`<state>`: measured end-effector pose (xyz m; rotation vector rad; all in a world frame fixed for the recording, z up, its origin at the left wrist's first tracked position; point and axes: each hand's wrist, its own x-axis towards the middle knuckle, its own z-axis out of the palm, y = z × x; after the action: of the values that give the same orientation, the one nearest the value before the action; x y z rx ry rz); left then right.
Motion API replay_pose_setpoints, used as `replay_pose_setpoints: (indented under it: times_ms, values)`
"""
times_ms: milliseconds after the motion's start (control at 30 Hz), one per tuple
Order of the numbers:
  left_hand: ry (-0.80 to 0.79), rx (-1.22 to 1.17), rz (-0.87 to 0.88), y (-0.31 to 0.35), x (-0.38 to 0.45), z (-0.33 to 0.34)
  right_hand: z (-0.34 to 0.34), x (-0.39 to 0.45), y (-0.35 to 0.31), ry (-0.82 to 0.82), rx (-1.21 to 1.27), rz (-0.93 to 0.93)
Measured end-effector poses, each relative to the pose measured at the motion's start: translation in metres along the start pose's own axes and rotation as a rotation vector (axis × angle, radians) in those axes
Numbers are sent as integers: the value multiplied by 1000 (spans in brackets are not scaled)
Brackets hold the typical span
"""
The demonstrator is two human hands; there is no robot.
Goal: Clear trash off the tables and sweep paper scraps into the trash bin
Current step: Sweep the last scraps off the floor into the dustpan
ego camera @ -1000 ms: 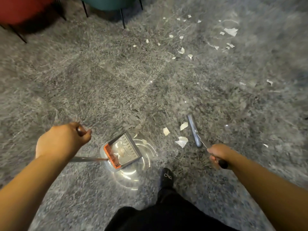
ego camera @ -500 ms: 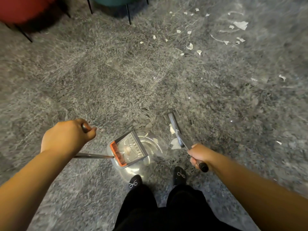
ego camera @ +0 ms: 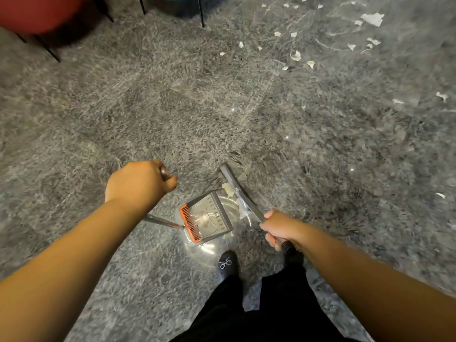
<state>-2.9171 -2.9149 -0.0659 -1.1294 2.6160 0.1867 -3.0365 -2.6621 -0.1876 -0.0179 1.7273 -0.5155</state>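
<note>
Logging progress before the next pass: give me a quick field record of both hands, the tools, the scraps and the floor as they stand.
left hand: grips the dustpan handle
right hand: grips the broom handle
dustpan: on the carpet, orange comb at its back edge
broom: head beside the pan's mouth
scraps at pan: a few, against the broom head
loose scraps: many, scattered far right
carpet: grey, shaggy
chairs: far left
</note>
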Motion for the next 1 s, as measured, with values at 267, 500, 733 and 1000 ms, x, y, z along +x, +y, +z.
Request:
replay_pose_setpoints:
  times_ms: [267, 500, 733, 1000]
  values:
    - [9, -23, 21, -10, 11, 4, 31, -11, -21, -127, 63, 4]
    - [21, -43, 21, -28, 6, 9, 15, -26, -27, -220, 301, 81]
    - [4, -84, -26, -38, -2, 10, 7, -42, -29, -82, 270, 23]
    - [33, -256, -84, -36, -4, 0, -14, -61, -17, -9, 442, -2]
